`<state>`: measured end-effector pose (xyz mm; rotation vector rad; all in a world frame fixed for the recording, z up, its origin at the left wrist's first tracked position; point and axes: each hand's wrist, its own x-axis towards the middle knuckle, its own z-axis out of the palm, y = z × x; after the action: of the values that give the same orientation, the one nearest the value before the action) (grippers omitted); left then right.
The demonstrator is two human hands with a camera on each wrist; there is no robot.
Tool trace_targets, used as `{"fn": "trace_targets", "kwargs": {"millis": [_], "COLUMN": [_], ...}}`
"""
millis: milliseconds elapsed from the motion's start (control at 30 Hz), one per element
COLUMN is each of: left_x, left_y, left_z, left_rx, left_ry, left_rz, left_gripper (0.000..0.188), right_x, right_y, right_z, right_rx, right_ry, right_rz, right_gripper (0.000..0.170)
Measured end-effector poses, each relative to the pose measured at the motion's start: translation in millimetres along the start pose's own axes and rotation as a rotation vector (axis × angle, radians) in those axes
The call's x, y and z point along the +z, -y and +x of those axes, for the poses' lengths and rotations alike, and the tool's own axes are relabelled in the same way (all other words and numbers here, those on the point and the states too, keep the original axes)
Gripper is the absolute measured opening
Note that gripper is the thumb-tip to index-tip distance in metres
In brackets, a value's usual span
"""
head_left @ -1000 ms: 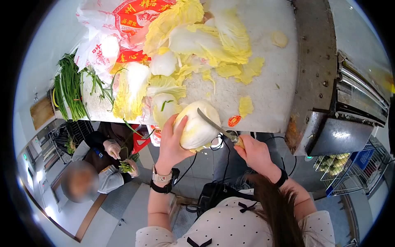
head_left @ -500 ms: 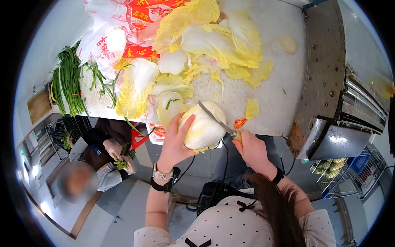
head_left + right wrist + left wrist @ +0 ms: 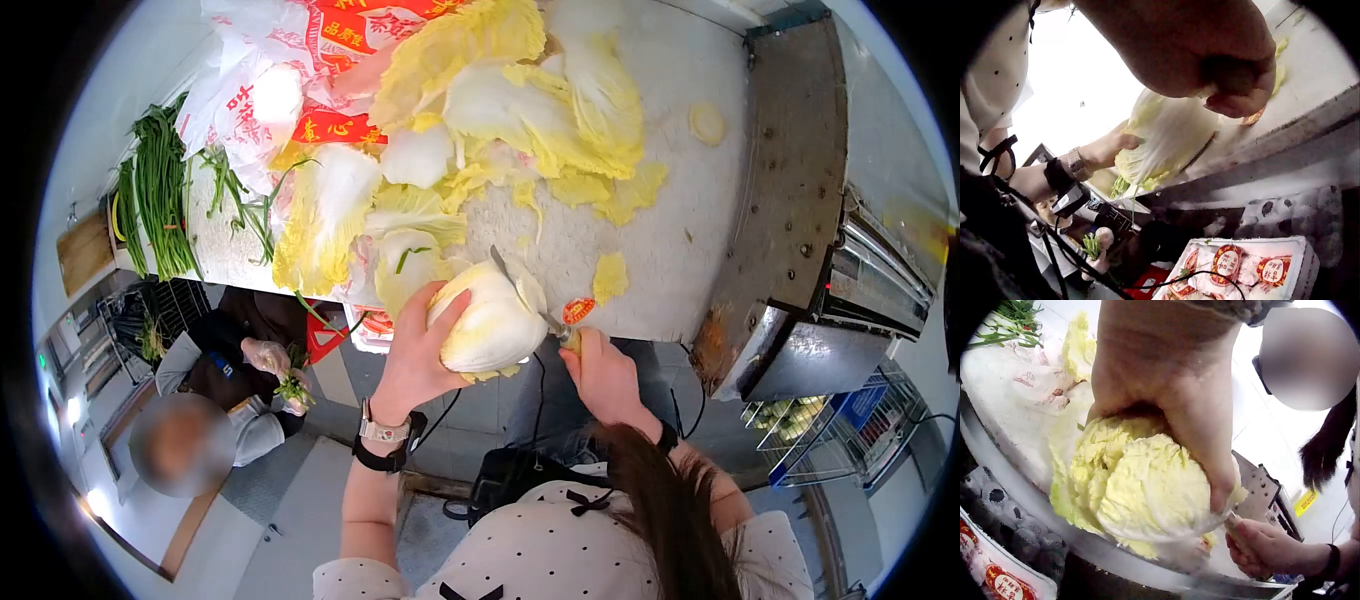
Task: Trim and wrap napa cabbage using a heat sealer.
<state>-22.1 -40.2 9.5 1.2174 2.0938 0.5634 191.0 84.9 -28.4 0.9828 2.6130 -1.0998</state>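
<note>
A pale napa cabbage lies at the table's near edge, its leafy end toward the left hand, whose fingers and thumb grip it. The right hand curls round the handle of a curved knife; the blade is sunk in the cabbage's right part, its tip showing at the far side. In the left wrist view the left hand spans the cabbage, near the right hand. The right wrist view shows the right hand above the cabbage's base.
Loose yellow leaves and a red-and-white plastic bag cover the table's far left part. Green stalks lie at the left end. A metal-edged unit borders the right. Another person handles greens at lower left. A white box stands below.
The knife blade has sunk from the cabbage's surface into it, and the right hand has moved slightly nearer the body. The left hand keeps its grip.
</note>
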Motion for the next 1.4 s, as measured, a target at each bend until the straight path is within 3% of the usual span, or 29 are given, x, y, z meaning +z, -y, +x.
{"fn": "trace_targets", "kwargs": {"millis": [200,300,400,500,667,967,1133,1233,1300,1400], "left_x": [-3.5,-3.7,-3.3,0.3,2.5,16.2,19.3,19.1,10.9,2.3], "left_y": [0.3,0.3,2.1,2.4,7.2,15.2,24.7,26.4,19.1,2.8], "left_z": [3.0,2.0,3.4,-1.3,0.6,-10.5,-16.0,-25.5,-35.9,-69.6], "left_rx": [0.006,0.006,0.025,0.025,-0.036,0.081,0.117,-0.195,-0.221,-0.344], "left_ry": [0.016,0.024,0.016,0.013,0.000,-0.119,-0.170,-0.149,-0.087,-0.055], "left_rz": [-0.003,-0.003,0.005,0.000,-0.026,-0.054,-0.096,-0.539,-0.788,-1.269], "left_gripper": [0.087,0.087,0.087,0.089,0.094,0.094,0.102,0.107,0.103,0.089], "right_x": [9.4,6.3,-0.2,-7.5,-1.2,8.8,-4.8,-19.4,-30.6,-31.5], "right_y": [-2.2,7.6,9.6,18.1,-16.8,-28.1,-23.9,-14.8,-7.1,-4.8], "right_z": [-4.0,-2.9,6.5,22.4,-14.5,-17.2,-23.5,-7.7,13.1,47.0], "right_rx": [0.002,0.113,0.094,0.143,0.111,0.347,0.160,0.089,0.136,-0.035], "right_ry": [-0.049,-0.027,0.070,0.151,0.102,0.115,-0.044,-0.197,-0.234,-0.404], "right_rz": [0.050,0.120,-0.011,-0.062,0.104,0.371,0.394,0.335,0.239,-0.016], "right_gripper": [0.038,0.030,0.036,0.031,0.028,0.029,0.027,0.035,0.041,0.047]}}
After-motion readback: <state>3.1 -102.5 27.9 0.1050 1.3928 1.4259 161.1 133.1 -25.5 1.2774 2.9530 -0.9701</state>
